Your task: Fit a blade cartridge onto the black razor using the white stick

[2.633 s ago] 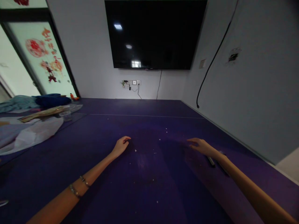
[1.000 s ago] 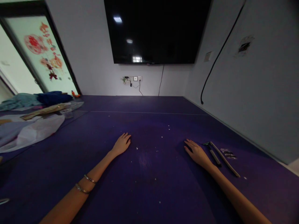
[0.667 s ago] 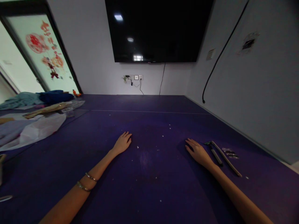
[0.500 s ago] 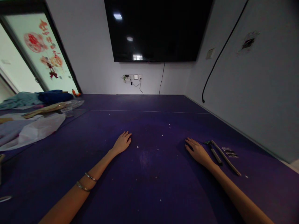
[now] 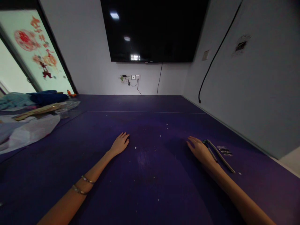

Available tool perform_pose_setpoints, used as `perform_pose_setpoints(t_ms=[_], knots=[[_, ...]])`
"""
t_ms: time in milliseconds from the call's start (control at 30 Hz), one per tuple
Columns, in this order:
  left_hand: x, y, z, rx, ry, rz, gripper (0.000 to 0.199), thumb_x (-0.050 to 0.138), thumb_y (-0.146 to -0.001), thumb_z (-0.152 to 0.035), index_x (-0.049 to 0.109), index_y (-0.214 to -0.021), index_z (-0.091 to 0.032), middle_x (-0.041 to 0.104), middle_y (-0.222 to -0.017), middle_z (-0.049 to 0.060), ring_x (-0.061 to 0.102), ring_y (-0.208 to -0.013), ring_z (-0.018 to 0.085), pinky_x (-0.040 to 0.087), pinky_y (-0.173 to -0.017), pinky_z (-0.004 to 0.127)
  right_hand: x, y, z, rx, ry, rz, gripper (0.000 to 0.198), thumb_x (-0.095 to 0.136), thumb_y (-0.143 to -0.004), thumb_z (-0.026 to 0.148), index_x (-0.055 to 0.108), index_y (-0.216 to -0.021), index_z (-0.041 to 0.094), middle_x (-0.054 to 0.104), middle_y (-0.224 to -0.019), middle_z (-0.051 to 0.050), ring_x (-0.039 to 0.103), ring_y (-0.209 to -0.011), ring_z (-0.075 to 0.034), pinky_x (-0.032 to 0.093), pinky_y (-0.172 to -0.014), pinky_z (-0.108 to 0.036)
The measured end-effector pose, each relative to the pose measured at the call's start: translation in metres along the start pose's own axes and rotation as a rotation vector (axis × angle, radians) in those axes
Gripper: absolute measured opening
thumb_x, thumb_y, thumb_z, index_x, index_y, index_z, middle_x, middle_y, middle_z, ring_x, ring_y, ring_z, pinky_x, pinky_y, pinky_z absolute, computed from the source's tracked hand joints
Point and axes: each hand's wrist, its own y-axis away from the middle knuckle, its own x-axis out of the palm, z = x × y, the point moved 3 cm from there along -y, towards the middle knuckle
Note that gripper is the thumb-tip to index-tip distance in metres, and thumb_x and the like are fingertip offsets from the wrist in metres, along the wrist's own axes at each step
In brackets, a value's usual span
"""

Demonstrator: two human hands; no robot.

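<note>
My left hand lies palm down on the dark purple tabletop, fingers stretched out, holding nothing. Bracelets circle that forearm. Farther right, my right hand is also palm down with its fingers extended and nothing in them; a shadow falls to its left. Just past its outer side is a long, thin, pale curved strip or handle, with a darker handled tool beside it, partly hidden by my hand. A small clear packet with dark pieces lies to the right of these.
At the left are white plastic sheeting, a clear cup, a flat tan piece and blue cloth. Small white scraps dot the surface. A black cable hangs along the right wall; a television is ahead.
My right hand has shifted right toward the dark tool and now covers part of it. My left hand stays flat on the table. The whole view has turned slightly right.
</note>
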Motion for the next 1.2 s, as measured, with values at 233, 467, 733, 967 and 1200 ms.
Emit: perform_pose_setpoints(t_ms=[233, 467, 733, 967, 1200], knots=[[0.000, 0.000, 0.000, 0.016, -0.032, -0.007, 0.044, 0.033, -0.087, -0.031, 0.052, -0.123, -0.013, 0.047, -0.135, 0.011, 0.033, -0.130, 0.025, 0.027, -0.107, 0.042, -0.051, 0.005, -0.046, 0.239, 0.259, 0.094, 0.030, 0.042, -0.075, 0.017, 0.070, -0.086, 0.015, 0.069, -0.089, -0.016, 0.065, -0.083, -0.029, 0.049, -0.071, -0.035], [-0.001, -0.002, 0.000, 0.035, -0.068, 0.013, 0.047, 0.031, -0.087, -0.032, 0.052, -0.124, -0.010, 0.047, -0.134, 0.014, 0.034, -0.130, 0.027, 0.026, -0.107, 0.041, -0.047, 0.043, -0.064, 0.329, 0.345, 0.233, 0.030, 0.046, -0.079, 0.036, 0.065, -0.065, 0.017, 0.067, -0.065, -0.013, 0.065, -0.061, -0.026, 0.042, -0.050, -0.030], [0.000, -0.003, 0.003, 0.020, -0.048, -0.003, 0.045, 0.034, -0.087, -0.031, 0.053, -0.122, -0.012, 0.048, -0.134, 0.013, 0.034, -0.129, 0.027, 0.029, -0.106, 0.042, -0.043, 0.055, -0.060, 0.326, 0.273, 0.232, 0.023, 0.047, -0.076, 0.025, 0.067, -0.068, 0.019, 0.065, -0.062, -0.007, 0.064, -0.058, -0.021, 0.038, -0.048, -0.026], [-0.026, -0.007, -0.051, 0.033, 0.108, -0.135, 0.030, 0.044, -0.080, -0.021, 0.063, -0.102, -0.013, 0.061, -0.116, 0.012, 0.052, -0.112, 0.023, 0.037, -0.100, 0.038, -0.061, 0.044, -0.025, 0.236, 0.248, 0.093, 0.028, 0.041, -0.082, 0.026, 0.067, -0.075, 0.016, 0.063, -0.070, -0.008, 0.060, -0.066, -0.019, 0.037, -0.056, -0.026], [-0.033, -0.013, -0.196, 0.140, 0.681, 0.066, 0.028, 0.046, -0.083, -0.032, 0.068, -0.079, -0.015, 0.069, -0.079, 0.006, 0.063, -0.074, 0.016, 0.047, -0.071, 0.027, -0.072, 0.023, 0.058, 0.096, 0.157, -0.042, 0.027, 0.043, -0.084, 0.029, 0.067, -0.087, 0.016, 0.060, -0.077, -0.007, 0.058, -0.067, -0.017, 0.038, -0.061, -0.025]])
